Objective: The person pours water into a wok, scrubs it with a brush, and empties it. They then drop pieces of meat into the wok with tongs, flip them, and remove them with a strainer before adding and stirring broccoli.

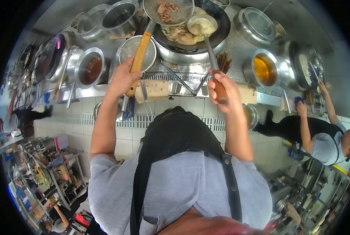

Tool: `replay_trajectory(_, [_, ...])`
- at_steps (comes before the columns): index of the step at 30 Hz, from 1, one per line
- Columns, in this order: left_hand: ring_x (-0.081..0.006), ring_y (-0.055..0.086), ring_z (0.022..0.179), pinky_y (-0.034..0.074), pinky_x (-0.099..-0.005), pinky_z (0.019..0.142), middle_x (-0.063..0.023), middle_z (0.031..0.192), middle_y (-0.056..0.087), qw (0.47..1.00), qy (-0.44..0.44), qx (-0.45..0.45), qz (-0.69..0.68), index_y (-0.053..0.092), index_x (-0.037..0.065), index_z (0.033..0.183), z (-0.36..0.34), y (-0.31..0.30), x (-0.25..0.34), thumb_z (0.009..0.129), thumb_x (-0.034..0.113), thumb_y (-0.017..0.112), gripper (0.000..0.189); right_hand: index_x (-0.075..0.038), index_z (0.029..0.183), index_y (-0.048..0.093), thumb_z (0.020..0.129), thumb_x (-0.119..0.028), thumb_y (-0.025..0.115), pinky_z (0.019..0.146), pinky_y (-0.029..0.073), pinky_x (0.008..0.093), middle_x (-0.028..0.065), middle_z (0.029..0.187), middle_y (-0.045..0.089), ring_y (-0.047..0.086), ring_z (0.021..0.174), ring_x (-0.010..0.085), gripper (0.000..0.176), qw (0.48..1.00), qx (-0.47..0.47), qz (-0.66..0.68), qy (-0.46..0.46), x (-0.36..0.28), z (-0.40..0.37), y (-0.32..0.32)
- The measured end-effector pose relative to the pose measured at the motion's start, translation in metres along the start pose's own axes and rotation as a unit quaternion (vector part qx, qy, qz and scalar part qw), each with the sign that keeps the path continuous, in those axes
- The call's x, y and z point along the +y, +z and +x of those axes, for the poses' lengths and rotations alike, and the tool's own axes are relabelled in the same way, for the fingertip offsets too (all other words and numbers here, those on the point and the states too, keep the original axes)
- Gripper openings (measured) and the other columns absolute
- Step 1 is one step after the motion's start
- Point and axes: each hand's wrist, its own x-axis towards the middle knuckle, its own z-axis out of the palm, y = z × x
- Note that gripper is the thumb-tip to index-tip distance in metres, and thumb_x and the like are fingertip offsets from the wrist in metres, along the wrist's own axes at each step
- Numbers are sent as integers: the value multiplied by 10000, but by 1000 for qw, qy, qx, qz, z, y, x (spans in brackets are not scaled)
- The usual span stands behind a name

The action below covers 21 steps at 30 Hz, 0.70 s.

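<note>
My left hand [124, 78] is closed round the wooden handle of a wide mesh strainer [180, 16]. Browned slices of what looks like meat [167, 10] lie in the strainer, which is over the left side of a dark wok [223, 23]. My right hand [224, 91] grips the wooden end of a long-handled ladle [212, 51]. Its bowl is inside the wok and holds something pale and creamy [201, 26]. A pale, partly browned, flat mass of food [181, 36] spreads over the wok's bottom below the ladle.
A round sieve [153, 55] sits left of the wok. Pots stand on both sides, one with reddish-brown liquid [92, 69], another with amber oil [265, 69]. A bamboo brush [223, 62] is right of the burner. Another person [323, 143] works at a wok far right.
</note>
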Motion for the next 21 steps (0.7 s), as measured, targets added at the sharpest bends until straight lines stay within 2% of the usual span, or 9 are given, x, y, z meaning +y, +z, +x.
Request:
replay_trajectory(6, [-125, 582, 609, 472, -285, 587, -76, 862, 621, 998, 3, -59, 15, 535, -55, 1377, -2, -6, 9, 834, 44, 614, 558, -21, 1208, 501, 967, -194, 591, 384, 425, 293, 77, 760, 613, 577, 483, 168, 310, 996, 20, -76, -42, -7, 17, 11])
replay_trajectory(8, [-123, 580, 608, 471, -285, 588, -73, 844, 617, 997, 0, -78, 26, 540, -58, 1364, 1, -11, 6, 830, 52, 612, 550, 3, 1196, 519, 950, -159, 593, 371, 398, 289, 66, 736, 594, 557, 476, 151, 304, 976, 39, -203, -62, -4, 34, 2])
replay_trajectory(9, [-121, 578, 607, 470, -286, 590, -71, 826, 614, 995, -4, -93, 36, 545, -61, 1352, 2, -13, 5, 827, 59, 610, 542, 3, 1196, 519, 950, -159, 593, 371, 398, 289, 66, 736, 594, 557, 476, 151, 304, 976, 41, -202, -64, 0, 41, -5])
replay_trajectory(11, [-120, 578, 605, 470, -288, 591, -68, 810, 613, 993, 0, -98, 59, 550, -60, 1341, 3, -17, 9, 825, 65, 613, 534, 19, 1215, 540, 935, -104, 597, 370, 367, 279, 60, 724, 586, 525, 472, 125, 311, 918, 87, -359, -147, 3, 48, -12])
replay_trajectory(15, [-124, 577, 596, 471, -295, 592, -65, 779, 617, 984, -6, -130, 119, 550, -55, 1339, 0, -25, 22, 817, 80, 619, 544, 10, 1264, 542, 928, -62, 600, 373, 353, 277, 63, 728, 593, 508, 473, 114, 348, 916, 108, -365, -126, 4, 10, -7])
replay_trajectory(19, [-120, 576, 593, 464, -286, 583, -57, 777, 625, 979, -21, -169, 107, 553, -47, 1338, 3, -29, 27, 827, 77, 629, 531, -8, 1322, 522, 929, -45, 595, 361, 338, 277, 62, 722, 588, 508, 476, 115, 401, 914, 159, -343, -145, 7, -10, -18])
replay_trajectory(21, [-106, 568, 588, 453, -259, 552, -43, 787, 621, 978, -47, -204, -20, 563, -43, 1320, 5, -24, 21, 849, 77, 651, 494, -9, 1343, 515, 929, -46, 597, 357, 336, 278, 56, 719, 583, 509, 474, 118, 424, 908, 179, -348, -152, 7, -18, -19])
